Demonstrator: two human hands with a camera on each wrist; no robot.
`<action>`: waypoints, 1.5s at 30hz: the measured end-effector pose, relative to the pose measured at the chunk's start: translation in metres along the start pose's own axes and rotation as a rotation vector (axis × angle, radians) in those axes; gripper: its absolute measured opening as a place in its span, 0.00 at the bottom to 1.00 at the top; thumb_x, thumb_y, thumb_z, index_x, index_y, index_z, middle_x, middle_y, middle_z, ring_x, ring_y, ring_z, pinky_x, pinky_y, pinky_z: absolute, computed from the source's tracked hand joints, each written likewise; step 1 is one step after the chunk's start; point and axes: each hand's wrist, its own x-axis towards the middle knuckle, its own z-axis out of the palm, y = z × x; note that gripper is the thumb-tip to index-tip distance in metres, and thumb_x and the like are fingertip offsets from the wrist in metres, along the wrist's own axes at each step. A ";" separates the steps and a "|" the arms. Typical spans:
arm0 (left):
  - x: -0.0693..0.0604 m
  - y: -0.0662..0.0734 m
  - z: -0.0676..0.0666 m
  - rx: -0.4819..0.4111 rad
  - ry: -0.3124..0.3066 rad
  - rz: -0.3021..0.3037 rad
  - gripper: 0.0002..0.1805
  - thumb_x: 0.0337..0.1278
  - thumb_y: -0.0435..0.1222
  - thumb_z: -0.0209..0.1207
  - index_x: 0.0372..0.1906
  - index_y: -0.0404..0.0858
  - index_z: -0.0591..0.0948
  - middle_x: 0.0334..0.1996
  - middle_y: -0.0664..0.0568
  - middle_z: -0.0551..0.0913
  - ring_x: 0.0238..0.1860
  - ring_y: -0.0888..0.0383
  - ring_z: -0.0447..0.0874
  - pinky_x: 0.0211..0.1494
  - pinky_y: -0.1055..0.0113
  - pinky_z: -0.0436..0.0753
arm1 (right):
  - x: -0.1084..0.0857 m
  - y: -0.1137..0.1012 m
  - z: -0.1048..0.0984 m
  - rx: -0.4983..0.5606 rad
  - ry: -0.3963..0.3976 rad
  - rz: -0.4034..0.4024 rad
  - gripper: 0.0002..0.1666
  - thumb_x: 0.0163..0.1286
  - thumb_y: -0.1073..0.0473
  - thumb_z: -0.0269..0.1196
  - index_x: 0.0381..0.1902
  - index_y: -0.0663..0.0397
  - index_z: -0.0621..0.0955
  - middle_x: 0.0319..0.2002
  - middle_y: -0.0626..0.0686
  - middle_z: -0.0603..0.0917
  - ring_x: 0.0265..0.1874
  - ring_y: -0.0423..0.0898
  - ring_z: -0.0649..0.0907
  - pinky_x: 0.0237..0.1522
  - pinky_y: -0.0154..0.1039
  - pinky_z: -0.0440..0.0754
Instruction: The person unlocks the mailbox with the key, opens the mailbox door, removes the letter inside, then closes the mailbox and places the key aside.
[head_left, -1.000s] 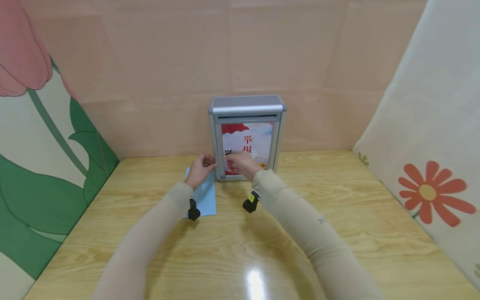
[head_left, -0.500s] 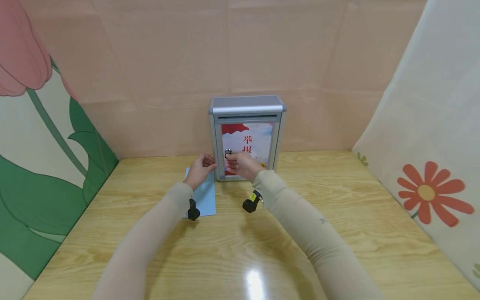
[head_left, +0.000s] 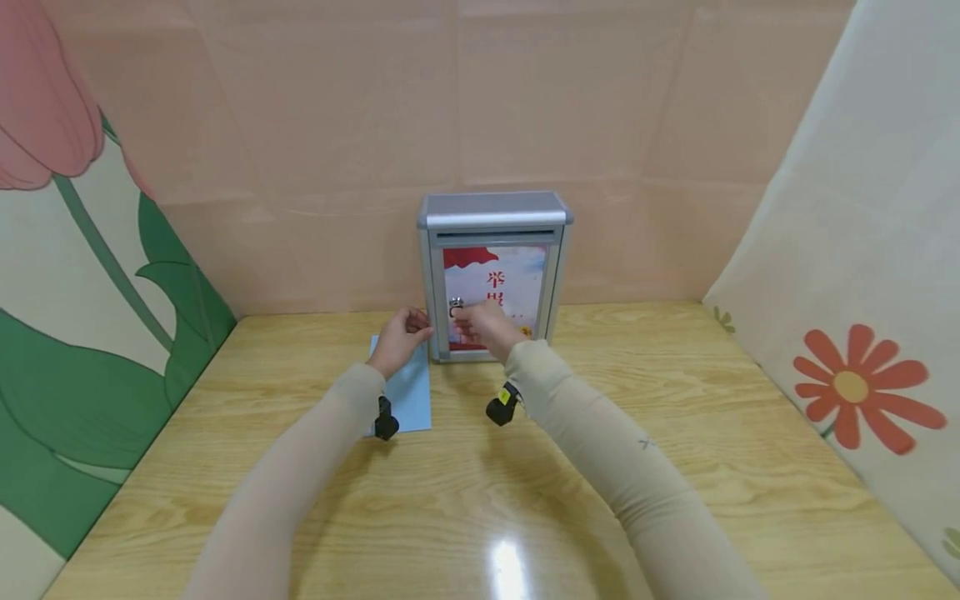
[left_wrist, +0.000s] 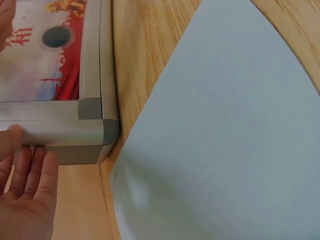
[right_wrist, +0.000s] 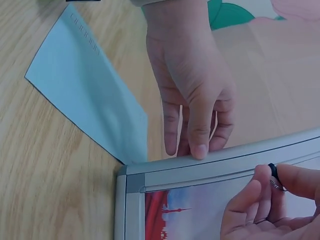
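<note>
A silver metal report box (head_left: 492, 218) with a slot near its top and a red-and-white poster stands upright at the back of the table. My left hand (head_left: 401, 340) holds its left side; in the right wrist view the thumb (right_wrist: 200, 149) lies on the side frame and the other fingers reach behind. At the lock on the front's left, my right hand (head_left: 486, 327) pinches a small key with a black head (right_wrist: 273, 170). A bit of metal shows below that head, while the lock is largely hidden by fingers. A light blue envelope (head_left: 412, 396) lies beneath my left wrist.
The envelope, with a row of small printed squares, lies beside the box's lower left corner. Wood-grain tabletop (head_left: 450, 500) spreads in front and to both sides. A pinkish cloth wall (head_left: 322, 167) rises close behind the box, with flower-printed cloths at left and right.
My right fingers have shifted and turned slightly at the lock, and more of the dark ring-like shape there shows. My left hand, the box and the envelope stay in place.
</note>
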 end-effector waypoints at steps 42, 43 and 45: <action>0.000 0.000 0.000 -0.017 0.014 0.000 0.13 0.65 0.34 0.59 0.48 0.32 0.73 0.46 0.41 0.78 0.49 0.48 0.77 0.55 0.57 0.77 | 0.000 0.065 -0.079 -0.879 -0.111 -0.067 0.15 0.69 0.64 0.58 0.28 0.70 0.84 0.21 0.57 0.86 0.14 0.39 0.77 0.23 0.32 0.76; 0.000 0.001 0.001 -0.018 0.013 -0.003 0.13 0.65 0.35 0.59 0.48 0.32 0.74 0.46 0.42 0.78 0.49 0.48 0.77 0.54 0.58 0.78 | 0.002 0.068 -0.080 -0.883 -0.097 -0.058 0.14 0.68 0.65 0.59 0.27 0.69 0.84 0.21 0.57 0.86 0.15 0.39 0.79 0.23 0.32 0.78; 0.000 0.001 0.001 -0.020 0.012 -0.010 0.13 0.65 0.35 0.59 0.48 0.33 0.74 0.46 0.42 0.78 0.49 0.49 0.77 0.54 0.58 0.78 | 0.007 0.074 -0.081 -0.893 -0.068 -0.044 0.12 0.66 0.66 0.61 0.25 0.67 0.85 0.20 0.56 0.86 0.15 0.39 0.81 0.24 0.32 0.80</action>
